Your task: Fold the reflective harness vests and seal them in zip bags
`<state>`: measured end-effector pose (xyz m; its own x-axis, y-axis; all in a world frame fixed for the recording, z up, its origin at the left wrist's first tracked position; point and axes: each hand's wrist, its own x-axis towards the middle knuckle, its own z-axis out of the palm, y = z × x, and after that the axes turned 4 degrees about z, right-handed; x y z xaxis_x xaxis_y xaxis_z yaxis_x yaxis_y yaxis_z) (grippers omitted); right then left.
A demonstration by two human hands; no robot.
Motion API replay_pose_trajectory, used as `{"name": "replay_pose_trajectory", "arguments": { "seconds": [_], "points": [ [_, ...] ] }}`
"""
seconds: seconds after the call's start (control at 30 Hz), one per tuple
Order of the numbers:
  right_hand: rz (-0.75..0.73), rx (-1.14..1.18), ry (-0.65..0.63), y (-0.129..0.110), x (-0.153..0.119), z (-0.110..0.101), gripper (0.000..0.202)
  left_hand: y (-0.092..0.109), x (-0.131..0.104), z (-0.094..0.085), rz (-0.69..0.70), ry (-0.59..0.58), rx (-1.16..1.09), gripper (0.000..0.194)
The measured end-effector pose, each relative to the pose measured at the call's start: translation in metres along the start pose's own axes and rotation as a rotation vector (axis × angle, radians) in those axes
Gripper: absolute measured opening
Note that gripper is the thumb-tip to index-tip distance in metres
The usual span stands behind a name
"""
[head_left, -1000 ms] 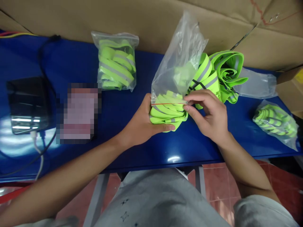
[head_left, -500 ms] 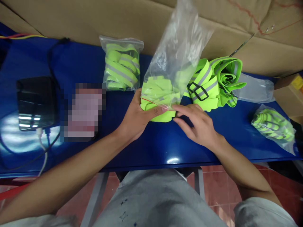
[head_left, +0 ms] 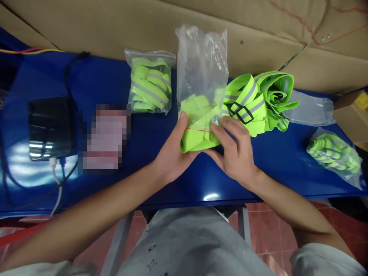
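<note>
A folded bundle of neon-yellow reflective strap (head_left: 198, 143) sits partly inside a clear zip bag (head_left: 202, 57), its lower end sticking out past the red-lined opening. My left hand (head_left: 172, 153) is closed around the bundle and bag from the left, thumb along the side. On the right side my right hand (head_left: 234, 153) grips the bag's edge and the strap, fingers on top and thumb below. Just beyond it lies a loose heap of the same strap (head_left: 267, 99) with a black buckle (head_left: 241, 112).
A filled bag of strap (head_left: 151, 82) stands behind on the left, another filled bag (head_left: 335, 151) at the right. A flat clear bag (head_left: 312, 109) lies by a cardboard box (head_left: 352, 115). A black device (head_left: 50, 128) with cables and a blurred-out item (head_left: 106, 138) are left.
The bag has swung from leaning right to nearly upright. My left thumb has moved from across the front to the left side, and my right fingers now lie over the bag's edge.
</note>
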<state>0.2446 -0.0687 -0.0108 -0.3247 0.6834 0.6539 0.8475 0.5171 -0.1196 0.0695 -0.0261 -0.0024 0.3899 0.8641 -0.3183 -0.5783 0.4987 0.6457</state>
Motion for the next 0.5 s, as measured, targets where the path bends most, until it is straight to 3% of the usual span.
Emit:
{"name": "replay_pose_trajectory", "arguments": {
  "seconds": [0.1,0.2,0.33,0.43,0.5],
  "points": [
    [-0.152,-0.182,0.032,-0.007,0.002,0.002,0.045,0.002,0.0,0.001,-0.059,0.051,-0.064,0.037],
    [-0.265,-0.193,-0.036,-0.005,0.004,0.001,0.038,0.002,-0.003,0.0,-0.122,0.001,-0.121,0.03],
    [-0.233,-0.145,0.022,0.006,0.004,-0.001,0.035,-0.005,-0.009,-0.004,-0.153,-0.179,-0.018,0.043],
    [-0.168,-0.173,0.043,0.015,0.005,-0.005,0.033,-0.011,-0.013,-0.008,-0.129,-0.166,0.215,0.067],
    [-0.096,-0.132,0.018,0.023,0.007,-0.008,0.039,-0.012,-0.015,-0.012,0.004,-0.162,0.453,0.068]
  ]
}}
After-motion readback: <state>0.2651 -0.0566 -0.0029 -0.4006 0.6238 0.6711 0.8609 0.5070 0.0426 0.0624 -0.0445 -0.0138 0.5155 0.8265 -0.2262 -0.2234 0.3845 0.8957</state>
